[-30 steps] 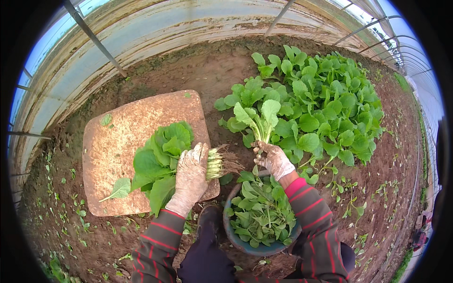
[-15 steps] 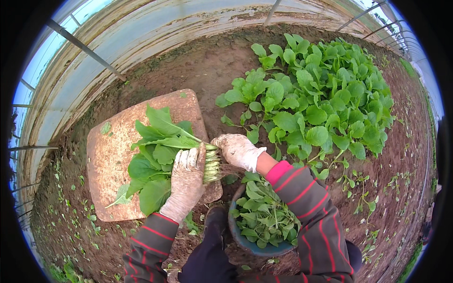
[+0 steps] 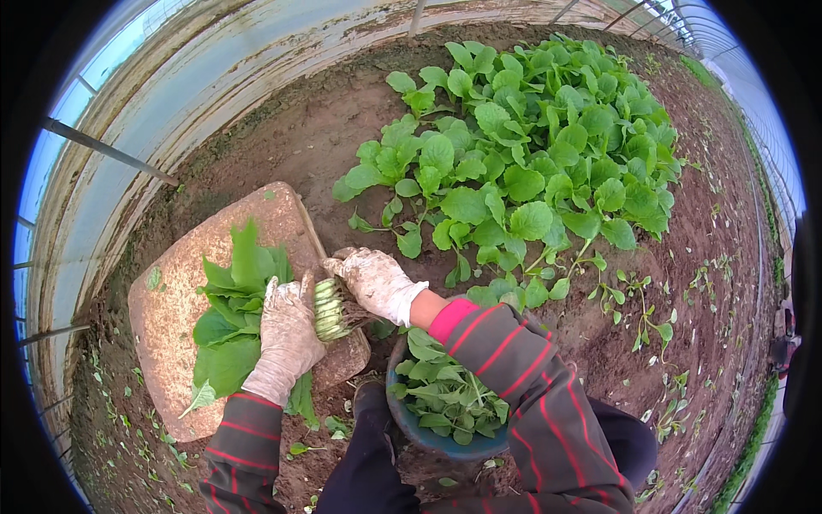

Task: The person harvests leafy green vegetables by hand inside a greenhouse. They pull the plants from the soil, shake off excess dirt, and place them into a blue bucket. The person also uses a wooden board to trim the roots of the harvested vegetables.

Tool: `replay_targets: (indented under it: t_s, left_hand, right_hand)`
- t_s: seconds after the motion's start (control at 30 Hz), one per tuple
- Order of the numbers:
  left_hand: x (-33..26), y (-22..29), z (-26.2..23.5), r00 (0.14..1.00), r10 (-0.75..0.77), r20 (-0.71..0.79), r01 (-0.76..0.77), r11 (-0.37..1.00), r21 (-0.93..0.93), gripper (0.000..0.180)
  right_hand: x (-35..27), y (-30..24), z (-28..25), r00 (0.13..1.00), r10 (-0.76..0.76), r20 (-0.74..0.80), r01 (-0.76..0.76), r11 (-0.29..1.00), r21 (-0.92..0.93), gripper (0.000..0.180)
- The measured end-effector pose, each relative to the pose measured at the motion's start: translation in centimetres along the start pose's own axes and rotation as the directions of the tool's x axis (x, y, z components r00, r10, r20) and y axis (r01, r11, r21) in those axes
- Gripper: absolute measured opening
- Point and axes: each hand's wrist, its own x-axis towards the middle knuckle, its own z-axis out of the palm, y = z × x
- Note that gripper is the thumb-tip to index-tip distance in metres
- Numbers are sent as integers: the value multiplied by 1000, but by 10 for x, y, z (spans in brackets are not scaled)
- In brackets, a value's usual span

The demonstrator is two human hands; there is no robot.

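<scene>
2 gloved hands (image 3: 287, 338) (image 3: 375, 281), 1 greens bundle (image 3: 244, 321), 1 board (image 3: 171, 291), 1 bucket (image 3: 428, 437).

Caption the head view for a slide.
Gloved left hand presses a bunch of greens on a board; right hand grips its stem ends beside a bucket.

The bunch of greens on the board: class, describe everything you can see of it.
The bunch of greens lies flat on a soil-stained board, with broad green leaves fanned out to the left and pale, ribbed stalk bases packed together at the right, where brown roots stick out. The gloved left hand presses down across its middle. The gloved right hand touches the root end. A few leaf tips hang past the board's lower edge.
</scene>
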Motion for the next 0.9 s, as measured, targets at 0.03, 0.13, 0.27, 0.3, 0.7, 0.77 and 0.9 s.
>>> replay_targets:
  t_s: [0.03, 0.13, 0.27, 0.3, 0.7, 0.77, 0.9]
  left_hand:
    - [-2, -1, 9, 997, -9, -73, 10, 1000, 11, 98]
    - [-1, 3, 6, 996, -18, -84, 14, 998, -55, 94]
    - [-6, 0, 15, 979, -13, -203, -2, 997, -71, 92]
    - [-7, 1, 16, 976, -16, -217, -3, 996, -85, 92]
    - [-6, 14, 24, 926, -50, -374, 4, 993, -122, 97]
    - [-6, 16, 22, 934, -73, -349, 24, 990, -141, 98]
    - [-8, 12, 26, 935, -83, -345, 30, 987, -156, 98]
  right_hand:
    - [-5, 5, -2, 998, 57, -20, -57, 998, 40, 42]
    - [-46, 37, -12, 958, 280, -62, -270, 953, 138, 48]
    - [-117, 111, -36, 711, 700, -66, -591, 645, 484, 29]
    - [-139, 135, -39, 685, 715, -137, -586, 653, 479, 21]
    - [-223, 269, 9, 689, 644, 332, -451, 740, -499, 55]
    - [-208, 261, 10, 683, 628, 372, -306, 709, -635, 46]
    - [-182, 275, 20, 541, 601, 589, -20, 709, -705, 30]
